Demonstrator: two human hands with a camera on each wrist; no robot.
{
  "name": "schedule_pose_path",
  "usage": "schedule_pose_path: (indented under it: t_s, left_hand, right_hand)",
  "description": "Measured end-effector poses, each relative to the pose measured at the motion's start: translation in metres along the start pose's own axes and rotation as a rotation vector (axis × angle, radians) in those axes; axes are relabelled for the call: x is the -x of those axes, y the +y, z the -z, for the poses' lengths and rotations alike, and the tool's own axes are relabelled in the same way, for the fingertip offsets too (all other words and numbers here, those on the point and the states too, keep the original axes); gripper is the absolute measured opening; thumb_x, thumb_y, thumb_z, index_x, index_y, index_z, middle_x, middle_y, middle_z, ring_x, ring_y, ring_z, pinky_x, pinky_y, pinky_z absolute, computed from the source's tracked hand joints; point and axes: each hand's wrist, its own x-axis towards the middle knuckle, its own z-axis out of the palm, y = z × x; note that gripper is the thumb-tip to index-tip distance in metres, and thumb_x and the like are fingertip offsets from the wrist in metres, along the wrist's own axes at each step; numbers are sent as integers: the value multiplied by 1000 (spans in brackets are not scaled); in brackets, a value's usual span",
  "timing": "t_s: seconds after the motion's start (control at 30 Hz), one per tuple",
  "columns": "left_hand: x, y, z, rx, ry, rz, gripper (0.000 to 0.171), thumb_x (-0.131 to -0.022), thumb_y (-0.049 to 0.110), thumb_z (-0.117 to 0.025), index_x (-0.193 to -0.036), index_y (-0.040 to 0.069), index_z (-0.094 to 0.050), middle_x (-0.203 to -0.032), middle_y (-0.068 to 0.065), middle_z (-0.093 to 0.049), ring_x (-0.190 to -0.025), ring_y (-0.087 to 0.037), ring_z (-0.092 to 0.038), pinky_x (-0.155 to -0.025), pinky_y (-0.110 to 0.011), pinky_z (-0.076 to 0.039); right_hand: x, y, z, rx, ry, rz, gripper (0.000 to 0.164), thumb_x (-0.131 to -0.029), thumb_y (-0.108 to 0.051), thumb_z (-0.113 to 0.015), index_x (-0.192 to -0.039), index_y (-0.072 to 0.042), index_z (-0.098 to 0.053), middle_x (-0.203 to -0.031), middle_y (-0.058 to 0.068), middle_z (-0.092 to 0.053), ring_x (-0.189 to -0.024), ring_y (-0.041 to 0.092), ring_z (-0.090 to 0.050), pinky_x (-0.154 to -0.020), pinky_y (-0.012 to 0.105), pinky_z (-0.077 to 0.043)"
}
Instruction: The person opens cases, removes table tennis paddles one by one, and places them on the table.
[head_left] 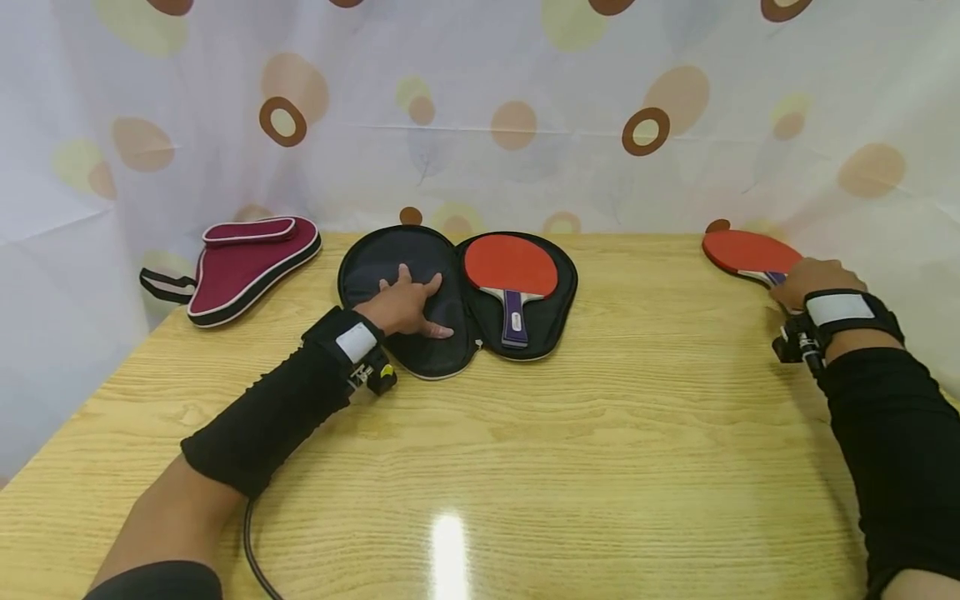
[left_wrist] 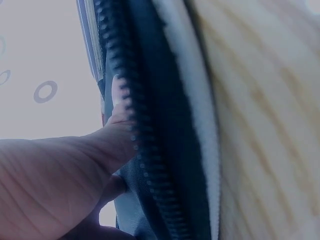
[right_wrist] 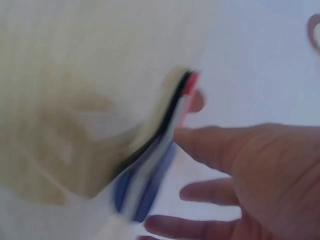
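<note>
An open black zippered paddle case (head_left: 555,327) lies flat towards the back of the table. My left hand (head_left: 405,307) rests with fingers spread on the inside of its left half; the left wrist view shows the zipper teeth (left_wrist: 150,165) close beside that hand. In the case's right half lies a red table tennis paddle (head_left: 512,265), its purple-and-white handle pointing towards me. Far to the right, my right hand (head_left: 813,279) pinches a second red table tennis paddle (head_left: 752,250) near its handle, which looks blurred in the right wrist view.
A maroon paddle case (head_left: 251,267) with white piping and a dark wrist strap (head_left: 167,286) lies at the back left. Behind the wooden table (head_left: 570,467) hangs a white curtain (head_left: 465,67) with brown and yellow spots. A cable (head_left: 251,542) runs below my left forearm.
</note>
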Motion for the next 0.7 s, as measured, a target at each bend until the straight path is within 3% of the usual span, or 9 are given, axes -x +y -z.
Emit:
schedule_pose_path:
  t_s: [0.07,0.13,0.2,0.37,0.5,0.63,0.7]
  left_hand:
    - [0,-1,0,10,0,3,99,-91,50,-71,-163,20,-10,-162,-33,8,-142,-65,-5,-107,-73,-26]
    - [-1,-2,-1,18,1,5,99,-91,50,-71,-163,20,-10,-162,-33,8,-142,-64,-4,-107,-73,-26]
    - [-1,-2,-1,24,2,10,99,-91,50,-71,-163,21,-10,-162,-32,9,-142,-64,-4,-108,-73,-25]
    - [-1,-3,-1,12,-1,20,100,-90,51,-71,-163,22,-9,-162,-32,9,-142,-64,-5,-109,-71,-25]
    - [-2,-4,-2,0,2,5,100,-90,51,-70,-163,20,-9,-161,-34,7,-141,-65,-6,-113,-66,-22]
    - [-4,-3,-3,-6,6,2,99,-90,52,-70,-163,21,-10,-161,-34,7,-141,-65,-7,-114,-66,-23]
    - [-4,-3,-2,-12,11,3,99,-90,53,-70,-163,21,-10,-161,-34,6,-141,-65,-8,-113,-66,-25]
  right_hand:
    - [6,-17,6,-35,90,24,56,-93,-28,-54,-107,26,-53,-93,43,-54,-78,52,-57,-64,53,-51]
    - [13,-40,13,-73,172,101,54,-94,-29,-54,-110,23,-54,-95,44,-56,-79,55,-57,-65,57,-50]
    - [23,-72,21,-98,187,188,55,-97,-29,-55,-116,22,-53,-105,45,-56,-89,59,-57,-74,62,-50]
    - [52,-171,30,-122,106,392,58,-102,-27,-55,-137,19,-44,-129,43,-51,-108,58,-55,-91,64,-45]
    - [77,-243,14,-131,61,522,62,-101,-28,-60,-141,16,-43,-123,37,-61,-104,48,-63,-92,57,-50]
    - [96,-293,-8,-136,-14,574,64,-100,-30,-63,-144,12,-42,-125,30,-63,-107,40,-66,-93,50,-52]
    - [102,-310,-18,-136,-43,574,62,-99,-33,-64,-140,10,-47,-116,25,-67,-100,35,-69,-86,44,-55]
